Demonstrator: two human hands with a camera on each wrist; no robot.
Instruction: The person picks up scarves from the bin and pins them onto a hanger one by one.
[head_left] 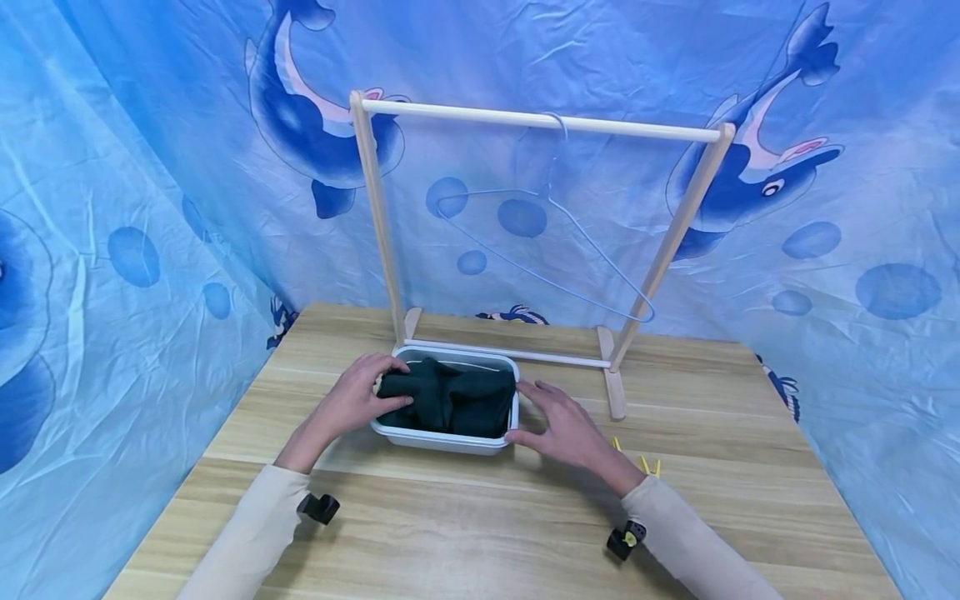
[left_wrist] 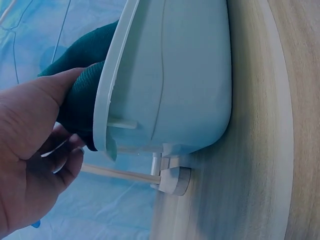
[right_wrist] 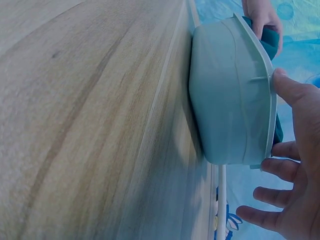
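A folded dark green cloth (head_left: 480, 396) fills a pale rectangular plastic basin (head_left: 442, 443) on the wooden table; its kind of garment cannot be told. My left hand (head_left: 356, 396) grips the cloth at the basin's left end. In the left wrist view, the left thumb lies over a fold of green cloth (left_wrist: 82, 95) and the curled fingers sit below it. At the opposite end, my right hand (head_left: 562, 425) touches the basin rim with thumb and fingertips, its fingers spread. The right wrist view shows this right hand (right_wrist: 300, 150) beside the basin wall (right_wrist: 227, 95).
Behind the basin stands a wooden rack (head_left: 675, 233), with a thin wire hanger (head_left: 577, 225) on its top bar. Yellow clips (head_left: 649, 467) lie near the right forearm. Blue dolphin-print fabric (head_left: 480, 50) surrounds the table (head_left: 465, 533).
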